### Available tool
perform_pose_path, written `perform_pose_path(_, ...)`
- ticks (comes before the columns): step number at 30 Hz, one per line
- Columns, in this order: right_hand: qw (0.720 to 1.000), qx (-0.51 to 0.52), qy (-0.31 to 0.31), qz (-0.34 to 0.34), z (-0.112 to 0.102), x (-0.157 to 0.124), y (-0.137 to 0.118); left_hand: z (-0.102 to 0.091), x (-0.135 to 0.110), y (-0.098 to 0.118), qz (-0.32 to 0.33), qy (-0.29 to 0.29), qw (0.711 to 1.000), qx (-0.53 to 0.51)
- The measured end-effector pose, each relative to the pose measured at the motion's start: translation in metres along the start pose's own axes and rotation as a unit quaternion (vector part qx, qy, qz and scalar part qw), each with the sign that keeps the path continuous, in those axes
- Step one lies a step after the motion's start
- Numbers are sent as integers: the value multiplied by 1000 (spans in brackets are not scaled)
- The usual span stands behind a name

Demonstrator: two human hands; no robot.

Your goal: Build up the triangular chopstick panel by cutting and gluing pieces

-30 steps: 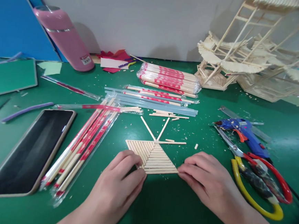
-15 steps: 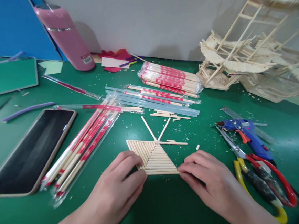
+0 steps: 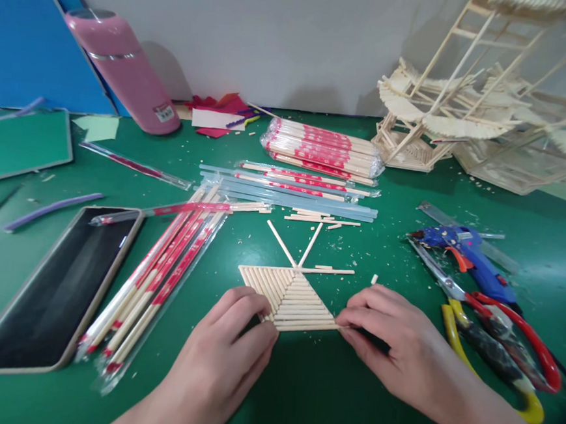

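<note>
A flat panel of cut chopsticks (image 3: 302, 308), laid side by side in two triangular sections, lies on the green table in front of me. My left hand (image 3: 234, 339) is closed at its lower middle corner, fingertips pinching the end of the front stick. At the panel's right corner, my right hand (image 3: 386, 331) pinches the other end of that stick. Two bare sticks (image 3: 311, 245) spread in a V from the panel's top point, and a crosswise stick (image 3: 330, 271) runs to the right there. My fingers hide both tips of the front stick.
Left are wrapped chopsticks (image 3: 160, 274) and a phone (image 3: 51, 292). Behind lie glue sticks (image 3: 303, 202), a chopstick bundle (image 3: 322, 148) and a pink bottle (image 3: 122, 69). On the right are a glue gun (image 3: 476, 253), scissors (image 3: 541, 350), yellow-handled cutters (image 3: 497, 353) and a stick model (image 3: 447, 114).
The left end of the loose plastic chopstick wrapper has swung toward me and now lies over the phone's top. Both hands and the panel stay in practically the same place.
</note>
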State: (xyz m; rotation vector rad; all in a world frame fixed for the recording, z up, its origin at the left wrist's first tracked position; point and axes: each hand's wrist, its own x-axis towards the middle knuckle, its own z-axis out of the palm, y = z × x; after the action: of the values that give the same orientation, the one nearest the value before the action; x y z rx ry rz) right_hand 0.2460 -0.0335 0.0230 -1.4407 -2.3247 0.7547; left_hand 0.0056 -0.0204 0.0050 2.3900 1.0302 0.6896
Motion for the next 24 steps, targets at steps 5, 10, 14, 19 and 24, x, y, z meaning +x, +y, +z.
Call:
perform_pose_path(5,1000,-14,-7,15,-2,0,-2,1,-1,0,-3,4,1000,1)
perform_pose_path(10,1000,-7,-12,18,-3,0,-2,0,0,-1,-2,10,1000,7)
perform_pose_path(14,999,-2,-23,26,-3,0,-3,1,0,-1,0,14,1000,8)
perform_pose_path(19,999,6,-25,28,-4,1,-5,2,-1,-1,3,15,1000,6)
perform_pose_path(24,999,5,-21,24,-4,2,-5,1,-1,-2,3,14,1000,8)
